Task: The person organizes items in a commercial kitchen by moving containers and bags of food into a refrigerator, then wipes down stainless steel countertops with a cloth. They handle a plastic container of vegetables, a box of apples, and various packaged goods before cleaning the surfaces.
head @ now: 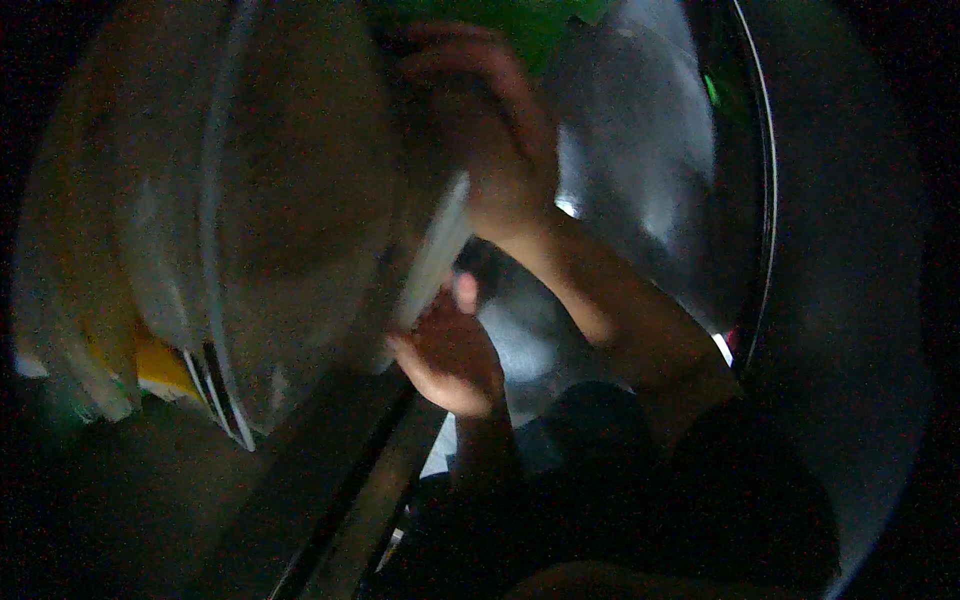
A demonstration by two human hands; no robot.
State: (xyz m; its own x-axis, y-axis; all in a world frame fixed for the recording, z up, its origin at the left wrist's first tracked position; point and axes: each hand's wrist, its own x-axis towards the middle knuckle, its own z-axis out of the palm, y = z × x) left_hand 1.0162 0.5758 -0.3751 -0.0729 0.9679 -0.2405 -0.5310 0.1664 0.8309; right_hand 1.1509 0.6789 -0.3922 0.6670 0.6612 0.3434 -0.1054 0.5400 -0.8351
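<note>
The picture is dark and blurred. My right hand [495,142] is at the upper middle, its fingers curved over the edge of a large brownish, cloth-like sheet [300,172]; whether it grips the sheet is unclear. A pale, narrow strip [435,251] slants down from beside the right palm. My left hand [450,360] is lower, at the strip's bottom end, with a thumb or fingertip raised. Its other fingers are in shadow, so I cannot tell whether it holds the strip.
Shiny grey, plastic-like material [637,142] lies behind my right forearm. Something green [525,30] shows at the top. A yellow piece [161,364] peeks from under the sheet at lower left. A dark bar-like edge [352,480] runs diagonally below my left hand.
</note>
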